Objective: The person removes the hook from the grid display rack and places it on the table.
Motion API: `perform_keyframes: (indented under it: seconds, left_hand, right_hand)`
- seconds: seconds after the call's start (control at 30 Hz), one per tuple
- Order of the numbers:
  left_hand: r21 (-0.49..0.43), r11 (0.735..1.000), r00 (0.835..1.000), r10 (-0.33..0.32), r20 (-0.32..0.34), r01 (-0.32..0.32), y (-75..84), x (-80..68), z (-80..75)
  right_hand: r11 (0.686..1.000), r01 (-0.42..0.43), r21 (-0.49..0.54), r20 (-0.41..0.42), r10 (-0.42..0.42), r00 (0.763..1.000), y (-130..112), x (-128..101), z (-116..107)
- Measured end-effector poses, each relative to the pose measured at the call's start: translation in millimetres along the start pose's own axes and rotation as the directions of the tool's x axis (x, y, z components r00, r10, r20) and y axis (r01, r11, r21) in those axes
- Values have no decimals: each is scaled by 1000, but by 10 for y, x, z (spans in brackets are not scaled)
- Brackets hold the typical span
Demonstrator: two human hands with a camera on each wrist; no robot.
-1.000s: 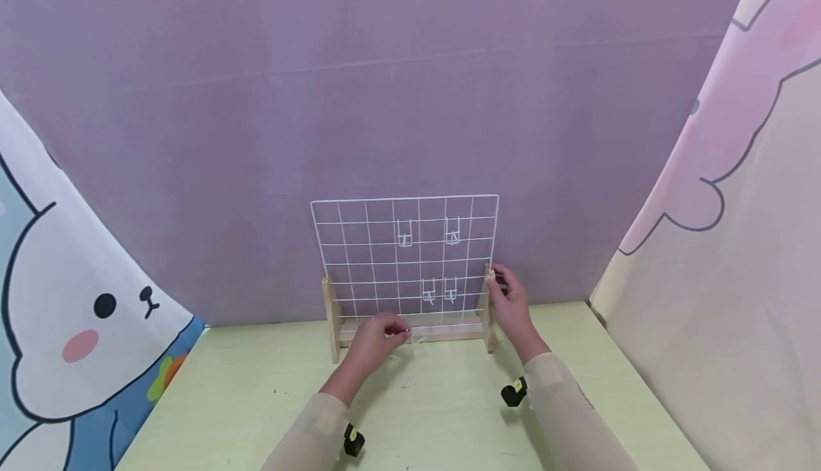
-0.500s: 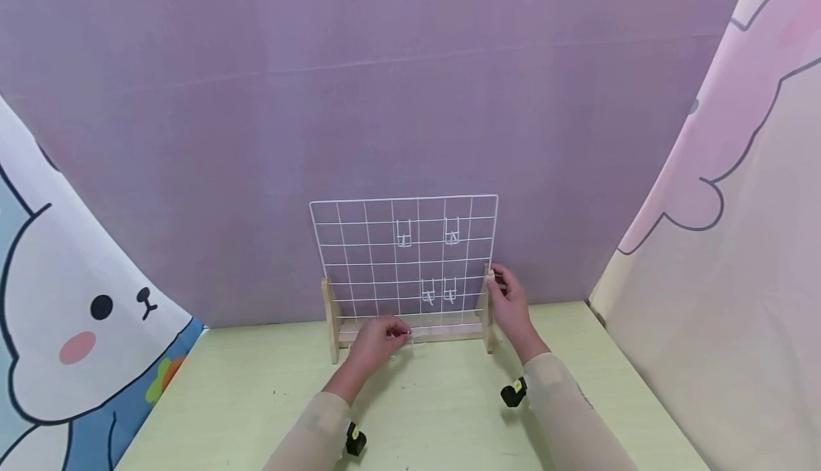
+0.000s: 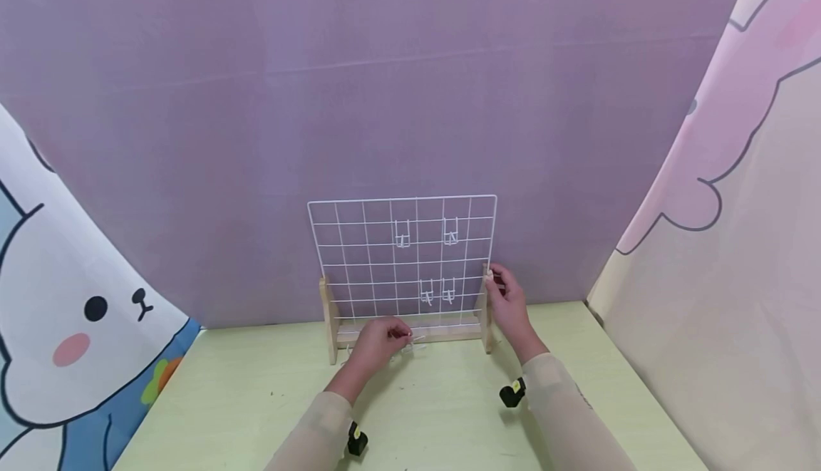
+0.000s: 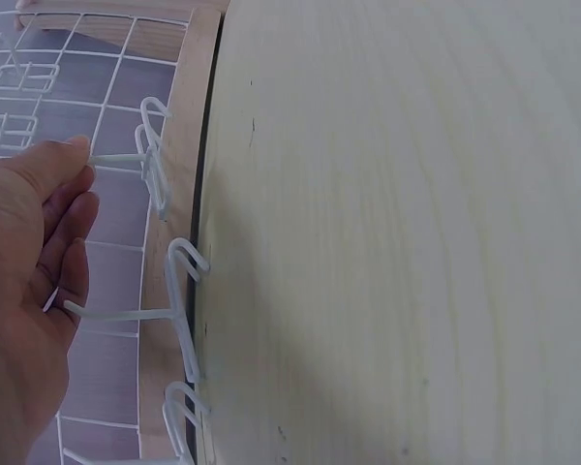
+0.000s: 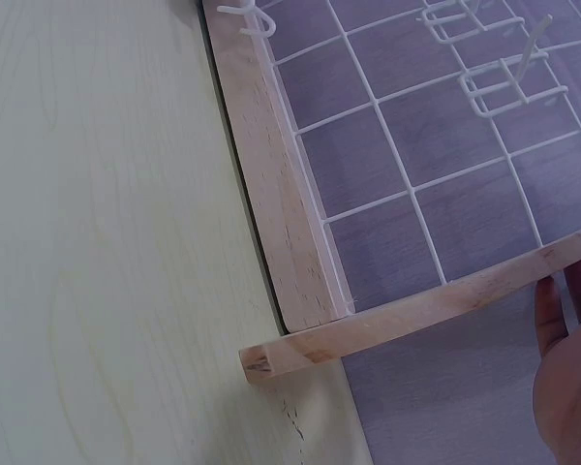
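My left hand [image 3: 375, 346] pinches the prong of a white wire hook [image 4: 153, 160] between thumb and fingertip, low in front of the grid. That hook's bent end is beside the wooden base bar [image 4: 179, 126] in the left wrist view. My right hand [image 3: 509, 307] grips the right wooden upright [image 5: 416, 308] of the stand from its outer side. The white wire grid panel [image 3: 376, 264] stands in this wooden frame. Several hooks hang on it, including an upper left hook [image 3: 402, 234], an upper right hook [image 3: 451, 232] and a lower hook [image 3: 426, 291].
More loose hooks lie along the base bar, such as one hook [image 4: 182, 310] near my left palm. The stand rests on a pale wood-grain table [image 3: 449, 414]. A purple cloth [image 3: 410, 100] hangs behind, with a printed rabbit cloth [image 3: 70, 300] at left.
The hook in my left hand has tilted slightly, and that hand has shifted a little lower. My right hand keeps its grip on the upright.
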State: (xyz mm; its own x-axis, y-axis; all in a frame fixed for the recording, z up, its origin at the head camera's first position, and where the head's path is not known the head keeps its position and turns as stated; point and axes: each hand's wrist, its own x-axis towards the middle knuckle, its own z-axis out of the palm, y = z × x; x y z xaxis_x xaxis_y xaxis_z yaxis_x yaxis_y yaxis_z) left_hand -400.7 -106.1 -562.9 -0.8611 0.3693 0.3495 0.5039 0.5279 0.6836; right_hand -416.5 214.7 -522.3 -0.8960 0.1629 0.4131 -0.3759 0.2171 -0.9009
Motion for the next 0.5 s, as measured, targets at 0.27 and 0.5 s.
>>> perform_keyframes:
  seconds: [0.27,0.5]
  left_hand:
    - [-2,1000,1000,-4,11,4,-49,-2,28]
    - [13,1000,1000,-8,16,7,-70,2,39]
  right_hand:
    - [1000,5,2,9,-5,1000,8,-9,-11]
    - [1000,21,8,5,-21,1000,17,-3,-16]
